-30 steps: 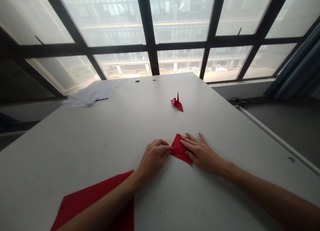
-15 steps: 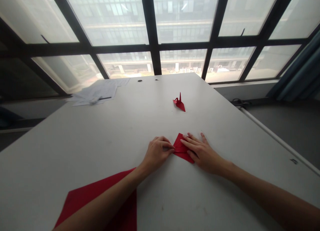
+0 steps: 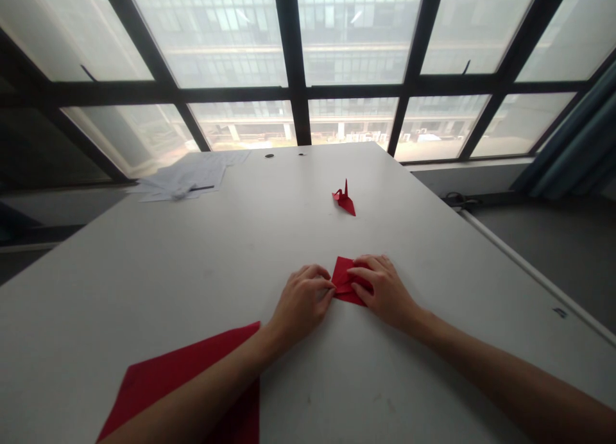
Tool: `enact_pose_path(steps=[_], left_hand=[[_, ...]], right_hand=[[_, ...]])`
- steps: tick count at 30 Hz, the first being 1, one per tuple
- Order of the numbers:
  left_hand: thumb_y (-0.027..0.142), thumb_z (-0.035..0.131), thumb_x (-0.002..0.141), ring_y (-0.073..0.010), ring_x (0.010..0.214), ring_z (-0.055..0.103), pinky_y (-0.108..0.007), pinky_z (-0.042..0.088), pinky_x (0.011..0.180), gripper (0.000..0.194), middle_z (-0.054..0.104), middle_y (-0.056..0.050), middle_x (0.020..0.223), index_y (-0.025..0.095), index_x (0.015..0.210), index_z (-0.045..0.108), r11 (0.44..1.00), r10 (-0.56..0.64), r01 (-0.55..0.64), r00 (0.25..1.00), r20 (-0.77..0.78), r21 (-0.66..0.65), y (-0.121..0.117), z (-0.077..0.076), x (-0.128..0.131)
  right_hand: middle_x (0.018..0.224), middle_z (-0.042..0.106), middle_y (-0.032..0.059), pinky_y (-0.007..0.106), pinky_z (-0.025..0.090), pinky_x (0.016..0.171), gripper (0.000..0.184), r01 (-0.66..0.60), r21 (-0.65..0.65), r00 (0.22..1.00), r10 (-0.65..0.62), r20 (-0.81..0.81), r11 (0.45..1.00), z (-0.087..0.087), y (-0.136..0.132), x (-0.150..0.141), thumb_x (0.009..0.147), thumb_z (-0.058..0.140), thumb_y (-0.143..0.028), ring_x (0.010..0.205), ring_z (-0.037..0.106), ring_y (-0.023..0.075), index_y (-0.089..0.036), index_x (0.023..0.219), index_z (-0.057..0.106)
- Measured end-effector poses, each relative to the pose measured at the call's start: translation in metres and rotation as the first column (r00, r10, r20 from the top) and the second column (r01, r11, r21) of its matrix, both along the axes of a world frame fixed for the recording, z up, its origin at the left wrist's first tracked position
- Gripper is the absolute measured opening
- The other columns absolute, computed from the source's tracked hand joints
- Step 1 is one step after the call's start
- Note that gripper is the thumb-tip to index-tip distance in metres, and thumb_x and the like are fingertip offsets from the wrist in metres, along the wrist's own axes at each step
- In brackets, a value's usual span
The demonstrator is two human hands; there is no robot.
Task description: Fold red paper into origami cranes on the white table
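Observation:
A small folded piece of red origami paper [image 3: 342, 269] lies on the white table between my hands. My left hand [image 3: 304, 298] pinches its left corner between thumb and fingers. From the right, my right hand [image 3: 382, 291] has its fingers curled onto the paper, thumb and fingertips close together on the folded layers. The right part of the paper is hidden under that hand. Farther back on the table stands a finished red paper crane [image 3: 344, 201], touched by neither hand. A larger red sheet [image 3: 178, 373] lies partly beneath my left forearm.
White papers [image 3: 187, 174] with a dark pen [image 3: 201, 188] on them are spread at the table's far left. The white table [image 3: 216, 251] reaches toward framed windows. Its right edge drops to a grey floor [image 3: 553, 232], and a blue curtain [image 3: 577, 136] hangs there.
My right hand's fingers, spread flat over the folded paper before, have curled in and now grip it. The paper has turned slightly, while my left hand keeps its pinch at the left corner.

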State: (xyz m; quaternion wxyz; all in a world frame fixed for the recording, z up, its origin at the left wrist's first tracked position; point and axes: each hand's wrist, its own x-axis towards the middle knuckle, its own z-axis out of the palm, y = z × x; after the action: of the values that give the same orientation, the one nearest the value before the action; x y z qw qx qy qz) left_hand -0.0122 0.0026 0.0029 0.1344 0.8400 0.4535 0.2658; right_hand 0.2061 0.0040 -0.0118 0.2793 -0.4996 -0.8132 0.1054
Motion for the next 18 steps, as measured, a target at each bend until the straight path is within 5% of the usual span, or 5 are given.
enact_pose_path(steps=[3, 13, 18], left_hand=[[0.018, 0.049, 0.096, -0.0232, 0.125, 0.056, -0.041, 0.044, 0.11, 0.026, 0.069, -0.006, 0.12, 0.021, 0.104, 0.074, 0.989, -0.141, 0.142, 0.99, -0.02, 0.033, -0.007, 0.001, 0.001], [0.012, 0.048, 0.094, -0.0221, 0.117, 0.059, -0.04, 0.048, 0.106, 0.036, 0.067, -0.008, 0.118, 0.024, 0.125, 0.063, 0.917, -0.398, 0.397, 0.913, -0.088, -0.026, -0.014, 0.015, 0.001], [0.009, 0.049, 0.092, -0.0244, 0.139, 0.041, -0.043, 0.039, 0.116, 0.039, 0.055, -0.008, 0.139, 0.026, 0.123, 0.065, 0.909, -0.41, 0.417, 0.9, -0.146, 0.021, -0.014, 0.012, 0.0]], right_hand=[[0.113, 0.065, 0.0068, 0.046, 0.038, 0.104, 0.016, 0.011, 0.026, 1.0, -0.01, -0.022, 1.0, 0.001, 0.001, 0.0, 0.088, 0.063, -0.021, 0.109, 0.056, 0.0252, -0.025, 0.102, 0.071], [0.114, 0.064, 0.0078, 0.049, 0.037, 0.102, 0.021, 0.068, 0.015, 0.998, -0.068, 0.003, 0.998, -0.002, 0.015, 0.018, 0.086, 0.067, -0.027, 0.108, 0.055, 0.027, -0.024, 0.107, 0.068], [0.109, 0.065, 0.0057, 0.042, 0.041, 0.098, 0.013, 0.014, 0.022, 0.998, -0.012, -0.065, 1.0, 0.0, 0.015, 0.016, 0.086, 0.065, -0.019, 0.104, 0.057, 0.0236, -0.023, 0.098, 0.067]])
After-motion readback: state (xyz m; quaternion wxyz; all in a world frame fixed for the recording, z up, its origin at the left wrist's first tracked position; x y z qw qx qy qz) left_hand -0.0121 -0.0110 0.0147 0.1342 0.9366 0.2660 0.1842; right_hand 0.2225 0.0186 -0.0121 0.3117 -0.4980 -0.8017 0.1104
